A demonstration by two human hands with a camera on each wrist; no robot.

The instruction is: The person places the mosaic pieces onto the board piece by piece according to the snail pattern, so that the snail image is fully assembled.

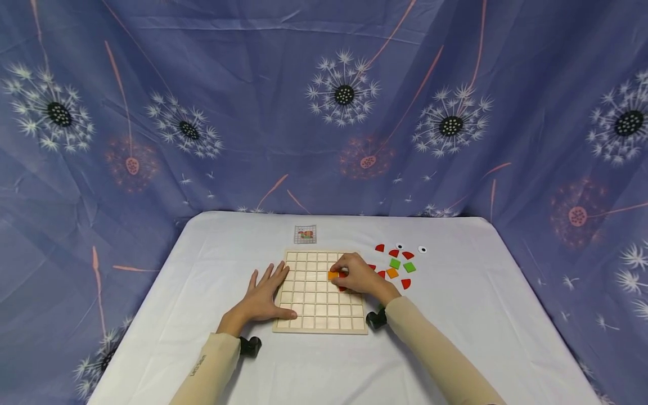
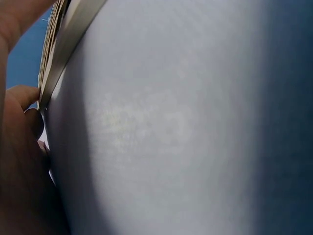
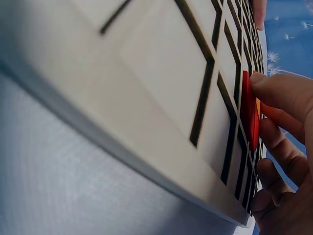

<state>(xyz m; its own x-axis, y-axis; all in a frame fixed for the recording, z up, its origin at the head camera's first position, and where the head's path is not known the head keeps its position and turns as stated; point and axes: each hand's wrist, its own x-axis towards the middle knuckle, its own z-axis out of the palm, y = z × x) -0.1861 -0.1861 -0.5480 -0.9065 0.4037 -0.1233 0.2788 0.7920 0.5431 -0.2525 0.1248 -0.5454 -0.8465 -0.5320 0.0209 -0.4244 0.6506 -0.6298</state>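
A pale wooden grid board (image 1: pixel 324 323) lies on the white table. My left hand (image 1: pixel 263 298) rests spread along its left edge, thumb on the lower squares and fingertips at the upper left side. In the left wrist view part of that hand (image 2: pixel 22 161) shows beside the board's rim (image 2: pixel 73 34). My right hand (image 1: pixel 358 275) pinches an orange square tile (image 1: pixel 332 275) between thumb and fingers on the right half of the board. A red quarter-round piece (image 3: pixel 248 110) sits on the grid right beside it, partly hidden from above by the hand.
Right of the board lie several loose red quarter-round pieces (image 1: pixel 408 255), two green squares (image 1: pixel 409 267), an orange square (image 1: pixel 392 273) and two eye-like discs (image 1: pixel 422 249). A small picture card (image 1: pixel 305 234) lies behind the board. A patterned blue cloth (image 1: pixel 263 112) hangs behind the table.
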